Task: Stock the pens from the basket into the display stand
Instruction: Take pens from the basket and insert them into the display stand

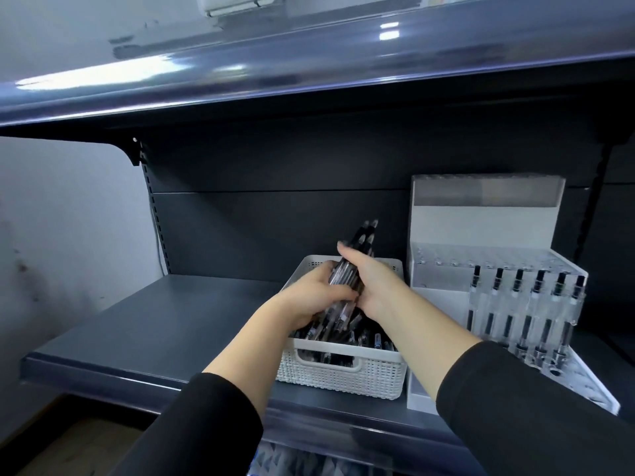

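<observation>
Black pens (pixel 347 269) inside both hands' grip.

One head-worn camera looks forward and down, close over the front edge of the dark blue-grey metal shelf (pixel 165 324), facing its back panel.

Basket (pixel 343 376): white plastic w/ woven-look, perforated texture, matt. Pens (pixel 357 255): clear plastic barrels, black caps, glossy; display stand (pixel 488 262): transparent acrylic w/ white matt panels. Shelf (pixel 165 324): dark grey, smooth matt; upper shelf edge (pixel 309 67) glossy, reflective.
</observation>
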Tool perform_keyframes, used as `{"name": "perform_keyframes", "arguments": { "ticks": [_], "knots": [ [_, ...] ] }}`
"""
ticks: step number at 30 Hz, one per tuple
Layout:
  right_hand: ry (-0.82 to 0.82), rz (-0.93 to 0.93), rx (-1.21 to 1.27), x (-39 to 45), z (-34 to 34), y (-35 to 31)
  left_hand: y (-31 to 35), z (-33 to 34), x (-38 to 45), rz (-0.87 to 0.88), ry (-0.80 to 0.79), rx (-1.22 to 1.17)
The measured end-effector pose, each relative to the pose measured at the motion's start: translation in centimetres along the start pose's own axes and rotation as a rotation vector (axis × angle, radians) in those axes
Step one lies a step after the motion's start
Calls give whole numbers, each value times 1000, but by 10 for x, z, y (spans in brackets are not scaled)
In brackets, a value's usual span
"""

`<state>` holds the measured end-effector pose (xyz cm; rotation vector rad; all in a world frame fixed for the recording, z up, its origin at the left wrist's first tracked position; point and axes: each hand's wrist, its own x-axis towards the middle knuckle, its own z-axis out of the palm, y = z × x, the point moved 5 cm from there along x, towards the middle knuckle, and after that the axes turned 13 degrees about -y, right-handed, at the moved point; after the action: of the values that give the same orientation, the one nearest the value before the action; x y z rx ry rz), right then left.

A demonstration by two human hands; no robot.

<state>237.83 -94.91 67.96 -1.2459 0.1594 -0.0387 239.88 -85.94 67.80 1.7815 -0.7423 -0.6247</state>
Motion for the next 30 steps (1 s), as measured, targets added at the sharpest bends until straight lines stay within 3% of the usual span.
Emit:
{"name": "perform_keyframes", "arguments": {
  "ticks": [5,10,15,17,22,30],
  "knots": [
    [148,-124,-91,-5,-8,-7,5,12,6,63,-21,32],
    [154,-203,-199,-11,-9,-8,1,15,11,70,5,23],
    [77,-409,-316,-19,3,-23,18,10,2,254,140,23],
    [54,-436,-334,-21,3,-24,19,10,2,274,118,48],
    [-31,-336,-318,-15,-2,-8,5,10,6,123,-47,62],
    [-110,-201,-492,-11,-3,2,-15,8,10,-85,-214,-37]
  ]
}}
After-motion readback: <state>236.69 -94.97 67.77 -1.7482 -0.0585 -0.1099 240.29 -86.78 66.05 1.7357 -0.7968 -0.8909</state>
